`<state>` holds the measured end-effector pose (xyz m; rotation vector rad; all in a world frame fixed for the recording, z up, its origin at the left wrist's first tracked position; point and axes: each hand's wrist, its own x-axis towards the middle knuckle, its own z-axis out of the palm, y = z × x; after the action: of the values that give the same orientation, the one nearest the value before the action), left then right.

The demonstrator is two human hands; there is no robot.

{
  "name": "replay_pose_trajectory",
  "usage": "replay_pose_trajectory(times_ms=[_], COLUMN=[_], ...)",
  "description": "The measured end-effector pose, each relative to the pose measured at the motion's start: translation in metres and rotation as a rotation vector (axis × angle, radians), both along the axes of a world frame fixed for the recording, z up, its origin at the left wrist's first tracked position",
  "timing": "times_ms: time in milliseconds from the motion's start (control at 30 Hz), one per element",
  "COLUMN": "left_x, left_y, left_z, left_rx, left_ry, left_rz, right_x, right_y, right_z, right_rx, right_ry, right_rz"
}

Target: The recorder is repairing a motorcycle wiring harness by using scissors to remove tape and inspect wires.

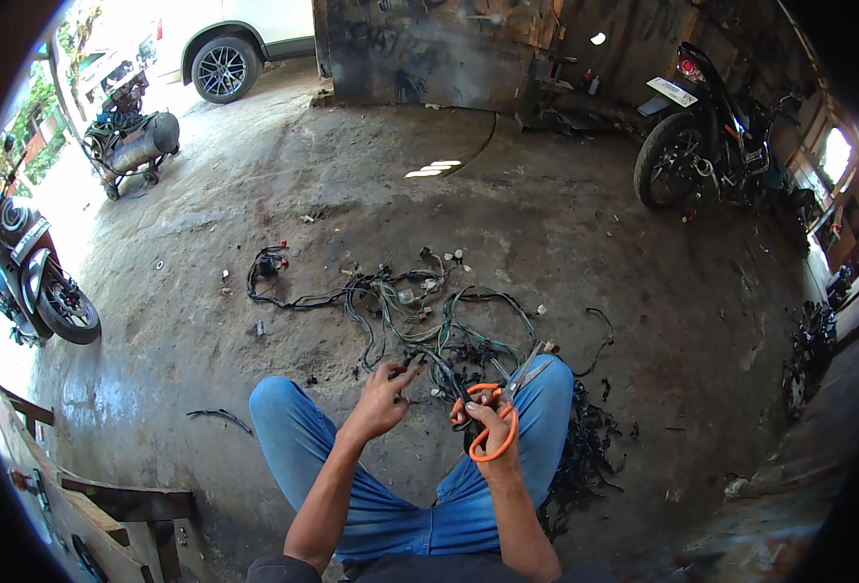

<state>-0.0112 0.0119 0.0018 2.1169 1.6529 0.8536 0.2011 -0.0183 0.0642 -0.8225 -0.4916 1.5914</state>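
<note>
A wiring harness [391, 291] of black, green and grey wires with several connectors lies spread on the floor in front of me. My left hand [381, 400] is beside its near end, fingers apart and the index finger reaching toward the wires; nothing shows in its grasp. In my right hand [493, 423] is a pair of scissors [482, 452] with orange handles, its blades pointing up and away over my right knee. A black-wrapped part of the harness runs close against that hand; whether the fingers also grip it, I cannot tell.
Black scraps [585, 447] are piled beside my right leg. A loose wire [600, 335] lies right of the harness. Motorcycles stand at the left [46, 277] and far right [687, 146]. An air compressor [138, 146] and a white car [240, 49] are farther back. A wooden bench [119, 500] is near left.
</note>
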Motion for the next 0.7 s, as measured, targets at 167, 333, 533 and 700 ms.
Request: replay_pose_trajectory(times_ms=[167,333,533,700], left_x=[0.017,0.017,0.018,0.007], left_y=[0.009,0.006,0.005,0.002], left_z=[0.036,0.008,0.013,0.028], left_rx=[-0.556,-0.641,-0.472,-0.694], left_ry=[-0.429,-0.656,-0.211,-0.334], left_rz=[0.002,0.071,0.022,0.106], right_x=[0.004,0.002,0.002,0.001], right_y=[-0.004,-0.009,-0.013,-0.014], right_z=[0.008,0.014,0.016,0.018], right_rx=[-0.017,0.006,-0.022,-0.019], right_ry=[0.005,0.032,0.066,0.075], right_rz=[-0.018,-0.020,-0.029,-0.035])
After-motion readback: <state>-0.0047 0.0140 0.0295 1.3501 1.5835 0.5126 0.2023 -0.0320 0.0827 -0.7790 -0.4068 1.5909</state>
